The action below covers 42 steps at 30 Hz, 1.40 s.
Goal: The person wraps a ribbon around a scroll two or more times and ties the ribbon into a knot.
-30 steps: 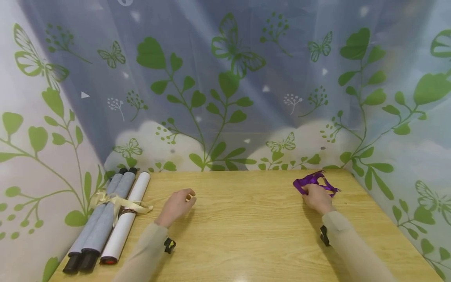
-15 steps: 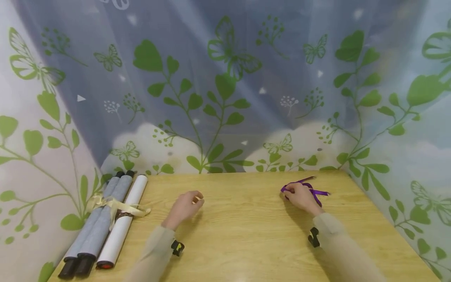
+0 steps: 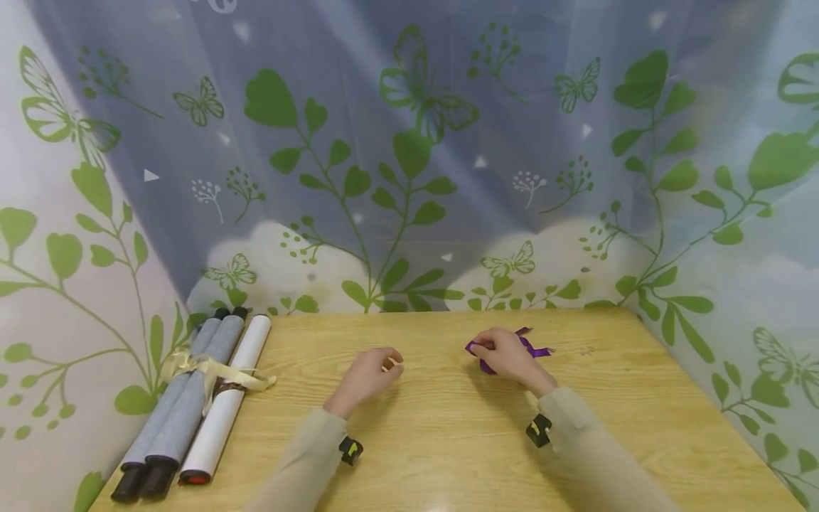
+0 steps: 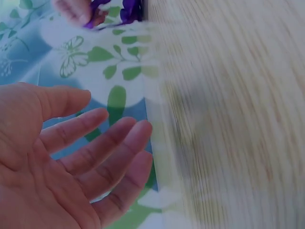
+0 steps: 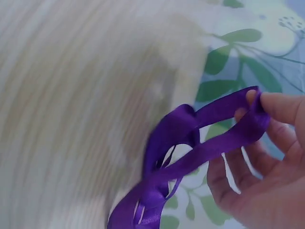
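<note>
A purple satin ribbon (image 5: 190, 157) hangs in loops from my right hand (image 3: 508, 354), whose thumb and fingertips pinch one loop of it. In the head view, two ribbon ends (image 3: 540, 352) stick out behind that hand. My left hand (image 3: 367, 377) is held over the middle of the table, its fingers relaxed and slightly bent with nothing in them. In the left wrist view the palm and spread fingers (image 4: 102, 152) show, and the purple ribbon (image 4: 131, 10) appears at the top beside the other hand.
On the left of the wood-grain table (image 3: 435, 441) lie two grey rolls (image 3: 179, 405) with black ends, tied with a cream ribbon (image 3: 211, 370). A white roll (image 3: 220, 419) lies beside them. A patterned curtain (image 3: 409, 213) hangs behind the table and along both sides.
My right hand has carried the purple ribbon leftward from the table's back right toward the middle. My left hand has shifted right, so the two hands are closer together.
</note>
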Each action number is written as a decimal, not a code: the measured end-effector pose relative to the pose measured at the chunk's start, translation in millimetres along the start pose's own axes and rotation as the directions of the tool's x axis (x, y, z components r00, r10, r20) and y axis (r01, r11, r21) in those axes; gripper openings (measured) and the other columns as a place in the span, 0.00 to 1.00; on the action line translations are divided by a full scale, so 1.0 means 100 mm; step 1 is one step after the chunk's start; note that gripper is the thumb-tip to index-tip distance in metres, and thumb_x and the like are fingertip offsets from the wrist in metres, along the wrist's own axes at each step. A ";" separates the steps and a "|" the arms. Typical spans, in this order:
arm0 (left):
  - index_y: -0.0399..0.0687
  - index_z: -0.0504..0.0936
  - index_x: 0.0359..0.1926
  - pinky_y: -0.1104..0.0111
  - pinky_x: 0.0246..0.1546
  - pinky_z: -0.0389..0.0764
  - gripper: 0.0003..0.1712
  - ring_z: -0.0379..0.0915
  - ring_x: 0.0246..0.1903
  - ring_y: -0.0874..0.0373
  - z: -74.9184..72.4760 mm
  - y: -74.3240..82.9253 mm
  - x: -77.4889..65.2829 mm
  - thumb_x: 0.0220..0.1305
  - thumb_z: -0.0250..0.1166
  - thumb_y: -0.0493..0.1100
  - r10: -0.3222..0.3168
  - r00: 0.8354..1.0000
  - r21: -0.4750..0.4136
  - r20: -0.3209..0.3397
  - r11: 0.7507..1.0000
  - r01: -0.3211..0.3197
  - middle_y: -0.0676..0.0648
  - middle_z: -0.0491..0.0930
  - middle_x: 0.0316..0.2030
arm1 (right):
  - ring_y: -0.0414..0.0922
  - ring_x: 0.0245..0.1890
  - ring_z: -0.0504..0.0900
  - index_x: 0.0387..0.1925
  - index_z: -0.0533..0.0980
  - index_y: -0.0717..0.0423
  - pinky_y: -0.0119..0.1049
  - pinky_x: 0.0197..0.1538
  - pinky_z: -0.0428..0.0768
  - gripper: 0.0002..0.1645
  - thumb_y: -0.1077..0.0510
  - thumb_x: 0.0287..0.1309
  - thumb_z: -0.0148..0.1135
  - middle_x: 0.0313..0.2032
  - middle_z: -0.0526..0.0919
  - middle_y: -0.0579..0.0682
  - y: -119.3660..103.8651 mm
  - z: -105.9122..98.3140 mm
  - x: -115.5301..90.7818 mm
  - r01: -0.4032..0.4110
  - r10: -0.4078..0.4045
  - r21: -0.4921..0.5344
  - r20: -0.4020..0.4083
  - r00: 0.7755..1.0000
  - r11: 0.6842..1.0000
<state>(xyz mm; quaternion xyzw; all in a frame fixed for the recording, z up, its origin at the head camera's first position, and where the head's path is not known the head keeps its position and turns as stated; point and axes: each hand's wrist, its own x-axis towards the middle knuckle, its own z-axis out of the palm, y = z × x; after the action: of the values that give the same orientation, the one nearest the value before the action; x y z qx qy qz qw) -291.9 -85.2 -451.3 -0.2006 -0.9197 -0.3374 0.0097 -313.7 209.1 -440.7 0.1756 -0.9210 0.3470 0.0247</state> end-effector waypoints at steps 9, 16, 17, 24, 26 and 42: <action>0.44 0.76 0.59 0.58 0.41 0.82 0.21 0.82 0.41 0.50 0.14 0.25 0.09 0.67 0.62 0.42 0.072 0.997 -0.149 -0.035 0.986 -0.076 0.40 0.84 0.45 | 0.56 0.26 0.75 0.43 0.81 0.55 0.33 0.27 0.71 0.13 0.54 0.72 0.53 0.24 0.78 0.52 -0.24 0.02 0.10 -0.033 -0.017 0.300 0.162 0.987 0.953; 0.46 0.68 0.66 0.60 0.46 0.82 0.28 0.76 0.55 0.47 0.27 0.43 0.23 0.67 0.64 0.41 0.135 0.987 -0.268 -0.089 0.951 -0.154 0.41 0.78 0.57 | 0.40 0.17 0.67 0.44 0.81 0.53 0.30 0.24 0.68 0.13 0.52 0.73 0.52 0.22 0.75 0.54 -0.40 0.04 0.16 0.034 -0.143 0.337 0.303 0.942 0.941; 0.45 0.69 0.65 0.63 0.45 0.82 0.26 0.77 0.54 0.47 0.29 0.43 0.24 0.68 0.63 0.40 0.135 0.987 -0.292 -0.091 0.944 -0.156 0.41 0.80 0.55 | 0.40 0.17 0.66 0.44 0.81 0.51 0.30 0.24 0.68 0.13 0.52 0.73 0.52 0.22 0.75 0.54 -0.41 0.04 0.16 0.040 -0.148 0.332 0.305 0.941 0.942; 0.42 0.80 0.50 0.69 0.23 0.73 0.13 0.77 0.28 0.49 0.18 0.28 0.24 0.75 0.49 0.36 0.016 0.994 -0.513 -0.108 0.855 -0.070 0.40 0.79 0.28 | 0.40 0.18 0.66 0.47 0.81 0.49 0.33 0.24 0.67 0.16 0.46 0.71 0.54 0.21 0.74 0.48 -0.28 -0.12 0.16 -0.014 -0.059 0.271 0.258 0.964 0.962; 0.42 0.79 0.50 0.70 0.19 0.68 0.14 0.70 0.21 0.54 0.11 0.20 0.24 0.76 0.47 0.37 -0.027 0.992 -0.515 -0.124 0.856 -0.041 0.45 0.73 0.23 | 0.42 0.21 0.69 0.47 0.81 0.50 0.34 0.26 0.70 0.18 0.44 0.70 0.54 0.22 0.76 0.50 -0.18 -0.18 0.14 -0.033 -0.032 0.251 0.249 0.968 0.967; 0.42 0.76 0.50 0.69 0.19 0.63 0.16 0.57 0.17 0.60 -0.56 -0.65 0.06 0.78 0.43 0.42 -0.263 0.920 -0.196 -0.289 0.957 0.212 0.48 0.67 0.24 | 0.41 0.27 0.71 0.41 0.83 0.56 0.35 0.32 0.73 0.19 0.44 0.64 0.62 0.42 0.83 0.55 0.52 -0.62 -0.06 -0.091 0.070 0.120 0.165 0.984 0.989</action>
<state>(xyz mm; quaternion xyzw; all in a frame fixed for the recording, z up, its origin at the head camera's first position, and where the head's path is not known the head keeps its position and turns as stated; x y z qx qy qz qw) -328.2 -162.5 -447.4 -0.0314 -0.8938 -0.4366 0.0978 -330.2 287.1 -427.2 0.1669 -0.9024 0.3902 -0.0749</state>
